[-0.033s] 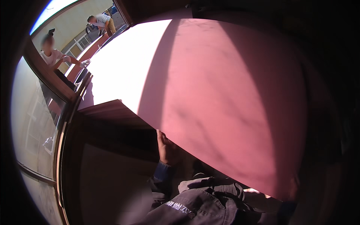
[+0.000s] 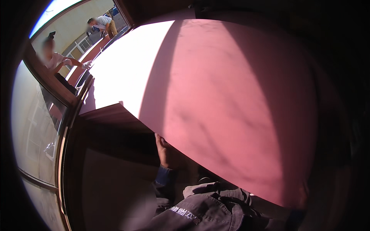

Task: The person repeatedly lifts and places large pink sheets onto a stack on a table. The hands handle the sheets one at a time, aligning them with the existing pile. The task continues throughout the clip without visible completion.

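A large, flat pink board (image 2: 219, 100) spreads out in front of me. Sunlight bleaches its far left part, and a broad shadow band crosses it. My left hand (image 2: 165, 154) is closed on the near edge, thumb side up, with most of the fingers hidden beneath the board. At the near right corner, in deep shade, my right hand (image 2: 303, 194) holds the board's edge; its fingers show only dimly. Another pink sheet edge (image 2: 102, 109) shows under the bright left part.
A wooden-framed glass door or window (image 2: 58, 154) stands at the left, close to the board. Beyond it, a person (image 2: 56, 61) in a white top has a gloved hand (image 2: 87, 65) at the board's far left edge. Farther back another person (image 2: 104, 24) bends over.
The near edge of the board and my left hand have shifted slightly to the left. My right hand has moved slightly right and down. The gloved person leans in a little.
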### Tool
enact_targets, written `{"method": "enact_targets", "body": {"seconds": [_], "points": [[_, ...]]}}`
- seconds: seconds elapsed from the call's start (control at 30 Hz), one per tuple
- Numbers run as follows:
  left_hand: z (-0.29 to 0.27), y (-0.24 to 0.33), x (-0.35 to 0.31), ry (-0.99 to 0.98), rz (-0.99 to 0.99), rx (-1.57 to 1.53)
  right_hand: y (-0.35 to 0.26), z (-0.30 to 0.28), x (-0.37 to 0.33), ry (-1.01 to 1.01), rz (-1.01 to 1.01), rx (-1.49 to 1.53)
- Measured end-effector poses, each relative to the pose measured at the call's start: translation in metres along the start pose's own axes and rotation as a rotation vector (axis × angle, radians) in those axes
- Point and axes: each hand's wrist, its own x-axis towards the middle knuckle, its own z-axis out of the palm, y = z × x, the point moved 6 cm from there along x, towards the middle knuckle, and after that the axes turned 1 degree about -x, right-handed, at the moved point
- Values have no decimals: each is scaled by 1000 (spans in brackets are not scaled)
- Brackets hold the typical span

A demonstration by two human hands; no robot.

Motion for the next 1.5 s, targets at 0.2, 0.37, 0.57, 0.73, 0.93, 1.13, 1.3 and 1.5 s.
{"method": "enact_targets", "body": {"seconds": [0.2,0.37,0.57,0.73,0.93,1.13,1.3,1.5], "points": [[-13,-70,-56,154,305,24,27,-126,-83,347,283,-154],[5,-93,-61,238,254,209,26,-118,-105,492,348,-85],[59,-123,33,74,168,163,20,-105,-80,550,345,0],[81,-124,111,-60,161,288,18,-76,-74,611,315,75],[105,-121,176,-114,169,288,16,-6,-69,637,274,191],[129,-133,276,-63,-14,409,22,50,-49,626,198,348],[141,-158,265,-325,-154,609,29,96,-13,530,152,560],[78,-247,124,-814,-808,777,4,178,81,173,87,488]]}}
